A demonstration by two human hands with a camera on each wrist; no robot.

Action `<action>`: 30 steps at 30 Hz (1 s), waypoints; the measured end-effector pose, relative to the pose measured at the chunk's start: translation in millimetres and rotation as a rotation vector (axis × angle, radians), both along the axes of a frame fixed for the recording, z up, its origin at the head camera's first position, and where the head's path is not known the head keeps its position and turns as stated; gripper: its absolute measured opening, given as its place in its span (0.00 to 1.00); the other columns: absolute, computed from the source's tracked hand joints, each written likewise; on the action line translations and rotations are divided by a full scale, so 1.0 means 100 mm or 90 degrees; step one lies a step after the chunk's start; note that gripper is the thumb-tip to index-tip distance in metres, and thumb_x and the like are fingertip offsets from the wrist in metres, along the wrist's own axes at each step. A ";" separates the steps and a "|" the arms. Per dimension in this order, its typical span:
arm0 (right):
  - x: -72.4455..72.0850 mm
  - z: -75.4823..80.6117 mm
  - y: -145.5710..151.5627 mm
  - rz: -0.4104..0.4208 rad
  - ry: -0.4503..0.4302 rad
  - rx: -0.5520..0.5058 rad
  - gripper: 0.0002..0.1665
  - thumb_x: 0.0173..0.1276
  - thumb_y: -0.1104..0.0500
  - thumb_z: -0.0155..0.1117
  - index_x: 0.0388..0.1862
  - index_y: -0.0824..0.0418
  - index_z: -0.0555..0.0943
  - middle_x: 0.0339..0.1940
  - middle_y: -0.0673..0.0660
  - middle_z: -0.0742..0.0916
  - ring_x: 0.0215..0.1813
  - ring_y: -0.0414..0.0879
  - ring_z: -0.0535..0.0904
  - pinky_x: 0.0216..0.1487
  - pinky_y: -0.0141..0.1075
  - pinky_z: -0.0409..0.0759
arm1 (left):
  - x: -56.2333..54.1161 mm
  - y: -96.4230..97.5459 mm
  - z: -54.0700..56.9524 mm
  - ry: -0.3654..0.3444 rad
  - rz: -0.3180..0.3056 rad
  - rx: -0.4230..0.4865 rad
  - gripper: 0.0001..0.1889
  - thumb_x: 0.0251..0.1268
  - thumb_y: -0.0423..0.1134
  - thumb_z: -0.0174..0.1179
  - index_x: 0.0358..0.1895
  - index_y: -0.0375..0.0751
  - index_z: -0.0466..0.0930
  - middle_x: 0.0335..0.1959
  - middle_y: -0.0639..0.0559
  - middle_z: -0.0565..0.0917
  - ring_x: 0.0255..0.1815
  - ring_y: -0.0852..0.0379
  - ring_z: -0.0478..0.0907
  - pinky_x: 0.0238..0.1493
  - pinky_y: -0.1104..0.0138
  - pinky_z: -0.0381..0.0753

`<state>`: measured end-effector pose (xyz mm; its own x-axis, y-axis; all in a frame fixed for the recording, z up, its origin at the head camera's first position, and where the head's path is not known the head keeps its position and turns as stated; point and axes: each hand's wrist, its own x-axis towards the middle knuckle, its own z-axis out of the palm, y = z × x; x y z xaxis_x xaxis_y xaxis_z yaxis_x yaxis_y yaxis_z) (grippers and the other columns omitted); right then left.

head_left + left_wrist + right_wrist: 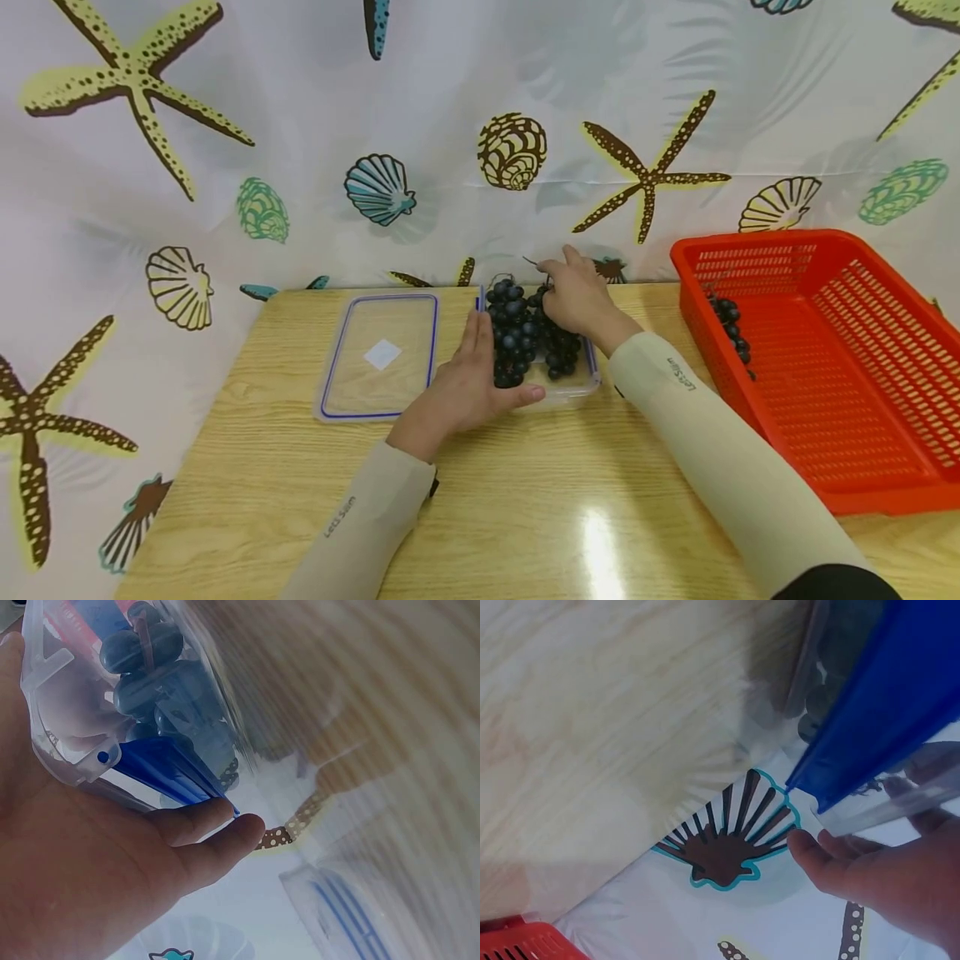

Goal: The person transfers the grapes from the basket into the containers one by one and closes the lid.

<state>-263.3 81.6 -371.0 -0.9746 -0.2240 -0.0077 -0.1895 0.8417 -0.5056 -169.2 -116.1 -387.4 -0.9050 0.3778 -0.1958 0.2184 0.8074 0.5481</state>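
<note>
A clear plastic food container (573, 389) with blue-trimmed side flaps holds dark grapes (513, 325) in bunches. My left hand (471, 375) lies along its left side, fingers straight and thumb stretched out across the front. In the left wrist view, the fingertips touch the blue flap (169, 769). My right hand (581, 296) is over the back right of the container, at the upper end of the right-hand bunch. A thin stem shows beside its fingers. Some right fingers are hidden behind the flap (885, 705) in the right wrist view, so their grip is unclear.
A clear lid (352, 350) with a blue seal and a white square label lies left of the container. On the right stands a red plastic basket (847, 375), a small grape bunch (729, 325) against its left wall. A patterned cloth (450, 100) hangs behind the wooden table (510, 500).
</note>
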 end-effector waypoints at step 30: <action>-0.10 -0.03 -0.05 0.061 -0.060 0.229 0.27 0.83 0.51 0.46 0.78 0.50 0.67 0.82 0.70 0.44 0.80 0.69 0.41 0.70 0.68 0.54 | 0.02 0.01 0.01 0.002 -0.005 0.000 0.65 0.63 0.70 0.61 0.80 0.38 0.23 0.81 0.41 0.25 0.79 0.36 0.46 0.70 0.45 0.63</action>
<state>-273.6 76.5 -374.4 -0.9404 -0.2814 -0.1911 -0.2434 0.9491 -0.1999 -167.4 -115.6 -386.4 -0.9028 0.3848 -0.1922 0.2266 0.8053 0.5478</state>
